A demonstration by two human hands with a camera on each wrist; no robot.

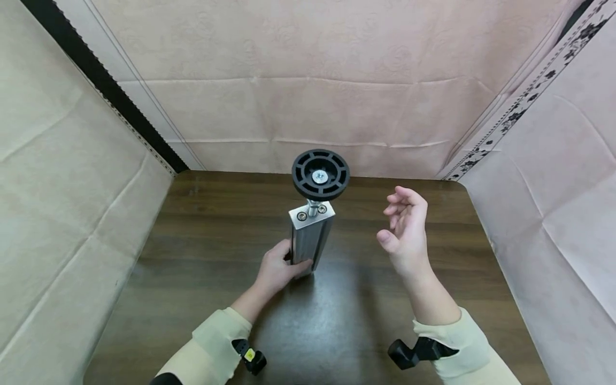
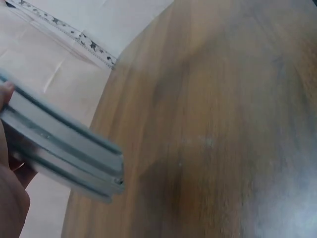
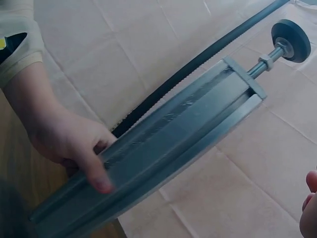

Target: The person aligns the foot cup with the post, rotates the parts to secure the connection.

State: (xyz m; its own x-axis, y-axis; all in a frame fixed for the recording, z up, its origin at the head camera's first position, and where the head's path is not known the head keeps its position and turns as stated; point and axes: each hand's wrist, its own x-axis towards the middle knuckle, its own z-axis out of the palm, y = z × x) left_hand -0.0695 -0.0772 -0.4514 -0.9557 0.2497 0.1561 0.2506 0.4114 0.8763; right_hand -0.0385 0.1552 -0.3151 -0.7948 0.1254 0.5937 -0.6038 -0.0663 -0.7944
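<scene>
A slotted aluminium profile [image 1: 310,238] stands roughly upright over the table, gripped near its lower part by my left hand [image 1: 281,264]. Its top end plate carries two bolts and a threaded stud with a nut [image 3: 266,61]. On that stud sits a round black levelling foot [image 1: 320,174], facing up. In the left wrist view the profile's lower end [image 2: 106,171] hangs close over the wood. To the right of the profile, my right hand [image 1: 406,230] is raised with fingers loosely bent, apart from it and holding nothing.
A brown wood-grain table [image 1: 202,278] lies under both hands. Pale creased cloth [image 1: 308,101] hangs along its back edge, and more cloth covers the left side [image 1: 72,214] and right side [image 1: 548,176]. Each sleeve bears a black wrist camera [image 1: 409,353].
</scene>
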